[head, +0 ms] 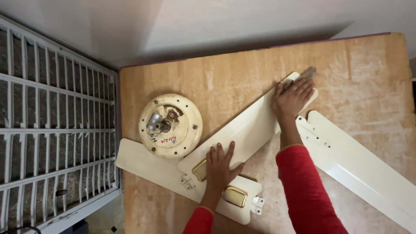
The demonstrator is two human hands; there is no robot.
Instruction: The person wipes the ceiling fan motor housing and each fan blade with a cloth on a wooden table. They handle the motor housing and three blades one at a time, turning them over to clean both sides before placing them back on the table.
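A cream ceiling-fan blade [249, 130] lies diagonally on the wooden table [225, 73]. My left hand [220, 165] presses flat on its lower end, beside a gold trim plate [200, 170]. My right hand [291, 99] rests on the blade's far end and grips a small grey object [303, 75] whose kind I cannot make out. A second blade [151, 167] lies underneath, running left, with another gold plate [235, 196]. The round cream motor housing [170, 125] sits left of the blades.
A third cream blade [359, 167] stretches toward the lower right corner of the table. A white metal window grille [52, 130] stands along the left. A white wall [216, 21] runs behind the table's far edge.
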